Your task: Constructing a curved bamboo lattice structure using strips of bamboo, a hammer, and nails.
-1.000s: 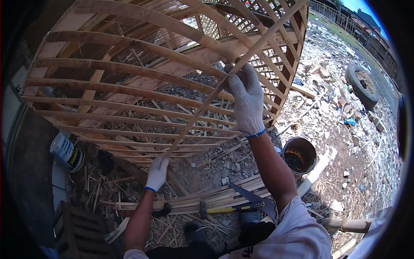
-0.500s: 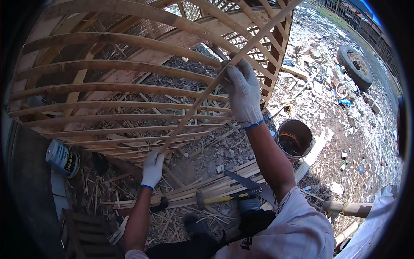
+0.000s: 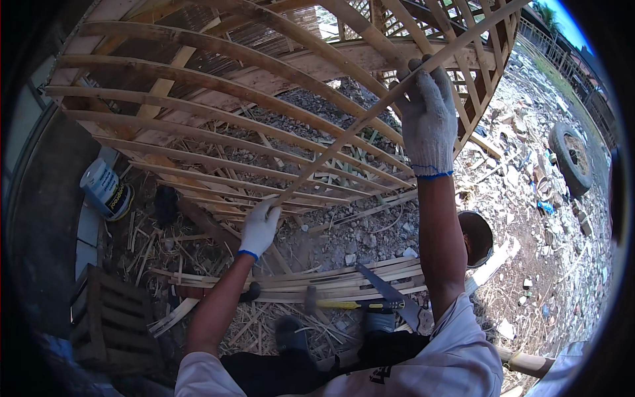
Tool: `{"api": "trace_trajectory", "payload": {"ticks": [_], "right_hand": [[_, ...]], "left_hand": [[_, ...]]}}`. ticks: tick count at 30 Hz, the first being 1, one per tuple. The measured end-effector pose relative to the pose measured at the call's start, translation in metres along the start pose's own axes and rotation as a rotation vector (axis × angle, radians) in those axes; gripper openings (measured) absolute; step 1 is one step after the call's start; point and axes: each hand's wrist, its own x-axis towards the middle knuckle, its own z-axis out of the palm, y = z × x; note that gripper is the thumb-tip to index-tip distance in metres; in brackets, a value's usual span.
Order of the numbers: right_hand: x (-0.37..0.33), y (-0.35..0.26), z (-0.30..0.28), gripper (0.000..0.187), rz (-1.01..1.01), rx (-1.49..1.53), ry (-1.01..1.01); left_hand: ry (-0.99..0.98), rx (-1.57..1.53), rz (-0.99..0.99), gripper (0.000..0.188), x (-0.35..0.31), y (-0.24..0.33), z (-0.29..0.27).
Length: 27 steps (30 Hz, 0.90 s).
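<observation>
A long thin wooden slat [image 3: 350, 133] runs diagonally across a curved lattice frame of wooden slats [image 3: 225, 86]. My left hand [image 3: 260, 228], in a white knit glove with a blue cuff, pinches its lower end near the frame's bottom corner. Further up and to the right, my gloved right hand [image 3: 428, 122] has its fingers closed around the same slat, close to the frame's crossing slats. The slat's far end passes beyond the frame toward the upper right.
On the ground below lie a bundle of slats [image 3: 317, 283], a hammer [image 3: 350, 304] with a yellow handle and a handsaw [image 3: 390, 294]. A bucket [image 3: 106, 188] and a wooden crate [image 3: 119, 321] stand left; a metal pail [image 3: 479, 238] and a tyre [image 3: 571, 159] are at right.
My right arm has stretched further up and out, with the hand still on the slat. My left hand keeps hold of the lower end. The whole view has shifted.
</observation>
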Motion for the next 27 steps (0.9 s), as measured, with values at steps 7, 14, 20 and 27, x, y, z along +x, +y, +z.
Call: {"api": "trace_trajectory", "payload": {"ticks": [7, 14, 20, 27], "right_hand": [[0.004, 0.005, 0.028, 0.033, 0.052, -0.037, -0.142], [0.005, 0.001, 0.035, 0.032, 0.085, -0.051, -0.086], [0.024, -0.007, 0.024, 0.03, 0.116, 0.215, -0.114], [0.062, -0.03, 0.041, 0.03, 0.108, 0.216, -0.131]], "left_hand": [[0.059, -0.034, -0.125, 0.031, -0.001, 0.008, 0.0], [0.186, -0.081, -0.054, 0.027, -0.01, -0.01, 0.001], [0.181, 0.043, -0.076, 0.03, -0.036, -0.032, -0.01], [-0.392, 0.169, -0.345, 0.049, -0.032, -0.095, -0.053]]}}
